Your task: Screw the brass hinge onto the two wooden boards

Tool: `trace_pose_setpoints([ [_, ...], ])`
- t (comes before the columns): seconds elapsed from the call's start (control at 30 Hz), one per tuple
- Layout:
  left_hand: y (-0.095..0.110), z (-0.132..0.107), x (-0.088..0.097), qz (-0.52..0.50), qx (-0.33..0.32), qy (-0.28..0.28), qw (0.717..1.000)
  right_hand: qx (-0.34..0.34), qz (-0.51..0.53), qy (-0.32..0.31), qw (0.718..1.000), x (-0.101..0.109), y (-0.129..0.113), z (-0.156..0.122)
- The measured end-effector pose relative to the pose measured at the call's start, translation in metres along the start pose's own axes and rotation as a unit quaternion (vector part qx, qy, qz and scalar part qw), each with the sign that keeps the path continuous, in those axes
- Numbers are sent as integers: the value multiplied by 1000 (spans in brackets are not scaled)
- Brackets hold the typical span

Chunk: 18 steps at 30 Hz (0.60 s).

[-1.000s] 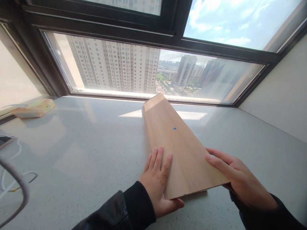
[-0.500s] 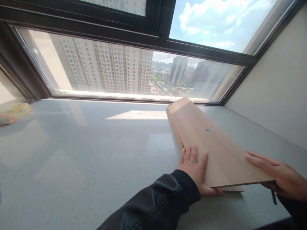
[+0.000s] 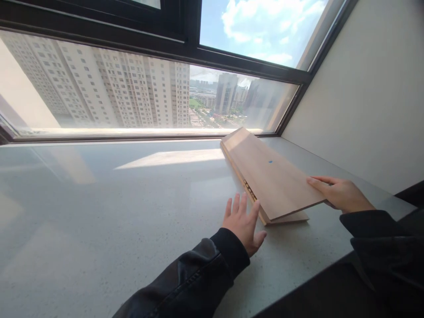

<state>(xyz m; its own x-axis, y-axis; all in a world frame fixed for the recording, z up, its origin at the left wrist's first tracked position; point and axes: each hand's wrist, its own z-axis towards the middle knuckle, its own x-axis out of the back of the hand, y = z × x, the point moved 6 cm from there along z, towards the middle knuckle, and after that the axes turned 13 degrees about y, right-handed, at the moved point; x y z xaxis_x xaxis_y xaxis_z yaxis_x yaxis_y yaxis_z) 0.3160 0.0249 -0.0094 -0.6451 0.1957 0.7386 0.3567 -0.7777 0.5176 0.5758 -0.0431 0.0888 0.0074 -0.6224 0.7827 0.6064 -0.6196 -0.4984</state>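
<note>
A folding wooden board (image 3: 265, 172), pale and with a small blue mark on top, lies slantwise on the white sill. Brass hinge-like metal shows along its left edge. The upper panel is raised on the right, leaving a wedge gap above the lower panel (image 3: 291, 218). My right hand (image 3: 344, 193) grips the upper panel's right edge, thumb on top and the other fingers beneath. Beside the near left corner is my left hand (image 3: 243, 223), open with fingers spread. Its index fingertip is close to the hinged edge; whether it touches I cannot tell.
The speckled white sill (image 3: 132, 229) runs along a dark-framed window (image 3: 245, 64). A pale wall (image 3: 357, 97) rises at the right. Sunlight falls in a bright patch near the window. The sill's front edge cuts across the lower right.
My left hand has come off the board and sits just left of it. The right hand still holds the upper panel, with a wider gap beneath. The view has shifted right.
</note>
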Motion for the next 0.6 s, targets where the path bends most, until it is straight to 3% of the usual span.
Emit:
trace_pose_setpoints([
  [0.17, -84, -61, 99, 72, 0, 146, 987, 24, -87, -29, 995, -7, -9, 0],
  [0.3, -169, -97, 156, 88, 128, 231, 960, 27, -117, -38, 992, -11, -15, 7],
  [0.37, -195, -106, 174, 94, 168, 265, 945, 27, -129, -37, 991, -13, -15, 12],
  [0.43, -207, -109, 183, 91, 187, 281, 937, 30, -138, -35, 989, -15, -13, 18],
  [0.6, -203, -109, 182, 72, 186, 281, 939, 37, -153, -34, 987, -20, -8, 29],
])
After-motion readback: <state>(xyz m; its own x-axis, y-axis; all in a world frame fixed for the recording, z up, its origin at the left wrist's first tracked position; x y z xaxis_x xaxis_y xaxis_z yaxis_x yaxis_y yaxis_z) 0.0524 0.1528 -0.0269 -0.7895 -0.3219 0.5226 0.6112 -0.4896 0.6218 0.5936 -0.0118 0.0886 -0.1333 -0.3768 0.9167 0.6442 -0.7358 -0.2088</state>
